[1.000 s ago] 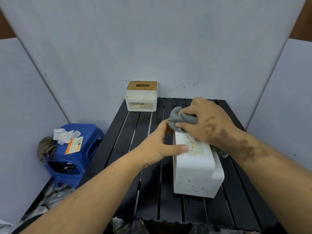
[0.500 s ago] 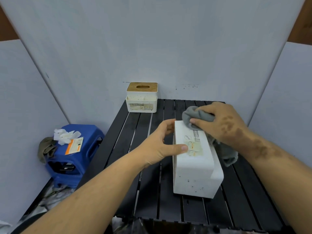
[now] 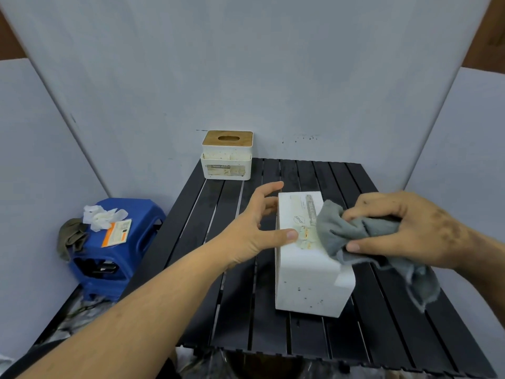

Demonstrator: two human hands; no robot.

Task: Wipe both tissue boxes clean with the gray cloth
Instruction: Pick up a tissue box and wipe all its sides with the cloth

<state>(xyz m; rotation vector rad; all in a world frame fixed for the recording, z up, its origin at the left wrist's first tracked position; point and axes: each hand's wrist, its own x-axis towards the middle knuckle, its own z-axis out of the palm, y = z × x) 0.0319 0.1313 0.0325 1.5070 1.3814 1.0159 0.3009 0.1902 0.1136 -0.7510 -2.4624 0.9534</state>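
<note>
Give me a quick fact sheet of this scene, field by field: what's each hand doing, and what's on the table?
Left hand: steadies the near tissue box, thumb on its top, fingers spread along its left side
Right hand: grips the gray cloth against the box's top right edge
Near tissue box: white, speckled, lying on the black slatted table
Far tissue box: wooden lid, upright at the table's far left corner, untouched
Beside table: blue stool with crumpled tissues
</note>
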